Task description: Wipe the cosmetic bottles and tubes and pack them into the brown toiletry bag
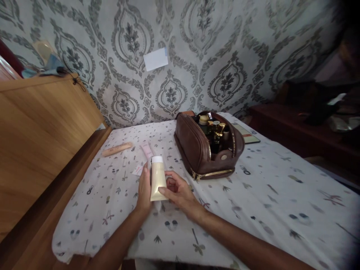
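A cream-coloured tube (158,180) with a white cap at its top is held between my two hands. My left hand (144,189) wraps the tube's left side. On the right, my right hand (180,193) pinches its lower end, thumb on the front. Just beyond the tube, a pink tube (146,149) lies on the cloth beside a small white tag (137,170). A peach-coloured slim tube (117,149) lies farther left. To the right stands a brown bag (194,144), unzipped, with several bottles and gold-topped items (219,131) inside.
The patterned white cloth (253,210) covers the table. A flat booklet (249,135) lies behind the bag. Wooden furniture (42,120) borders the left side. A papered wall stands behind, with a white card (156,59) on it. Dark red furniture (275,131) is at the right.
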